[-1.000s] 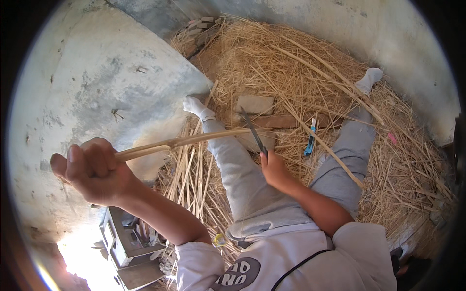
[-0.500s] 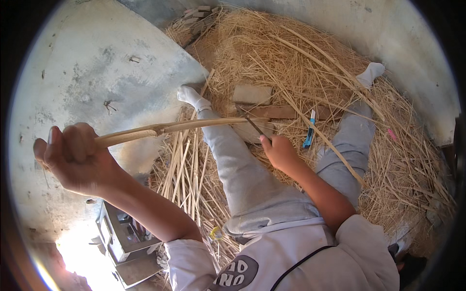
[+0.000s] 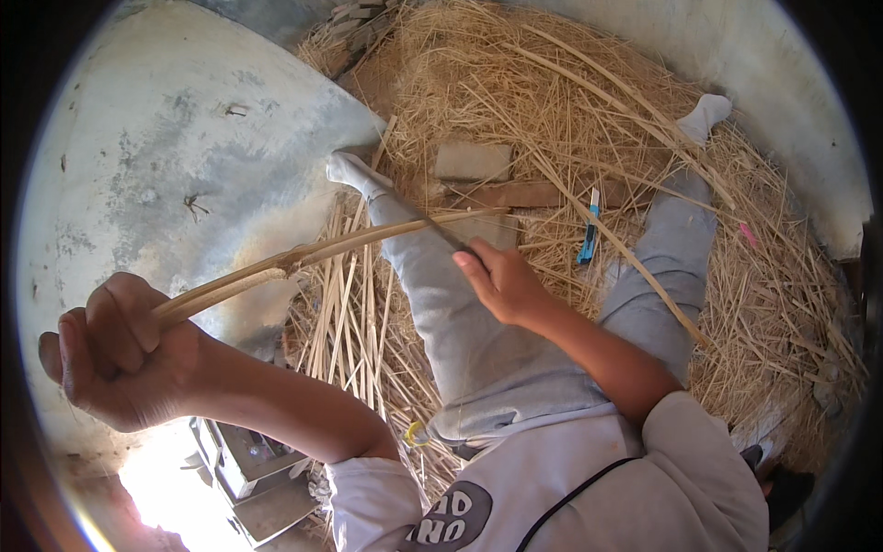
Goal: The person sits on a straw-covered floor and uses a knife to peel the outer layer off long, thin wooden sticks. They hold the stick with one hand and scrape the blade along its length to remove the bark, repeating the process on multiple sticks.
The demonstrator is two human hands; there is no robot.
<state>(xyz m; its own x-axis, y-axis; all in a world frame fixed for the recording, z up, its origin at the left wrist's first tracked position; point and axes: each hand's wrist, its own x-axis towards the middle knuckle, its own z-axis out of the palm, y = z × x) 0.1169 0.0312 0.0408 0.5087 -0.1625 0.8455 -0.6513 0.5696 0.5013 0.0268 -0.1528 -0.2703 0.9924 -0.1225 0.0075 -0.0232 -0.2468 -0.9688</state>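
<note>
My left hand (image 3: pixel 124 354), raised at the far left, is closed around one end of a long split bamboo strip (image 3: pixel 345 245). The strip slants up to the right, across my left shin, with a rough knot partway along it. My right hand (image 3: pixel 504 290) grips a knife (image 3: pixel 432 224) with a dark, narrow blade. The blade crosses the strip near its far end; its handle is mostly hidden in my fingers. Between my legs, a blue utility knife (image 3: pixel 589 235) lies on the shavings.
Thin bamboo shavings (image 3: pixel 552 83) cover the floor around my outstretched legs. A brick (image 3: pixel 474 161) and a brown plank (image 3: pixel 515 193) lie between my feet. Cut strips (image 3: pixel 342 322) are heaped beside my left leg. Nearby are a yellow ring (image 3: pixel 416 433) and a box-like cabinet (image 3: pixel 267 497). Walls curve around.
My left hand has come down and slightly left, so the strip slants more steeply. My right hand has shifted left with the knife, whose blade now lies further left on the strip.
</note>
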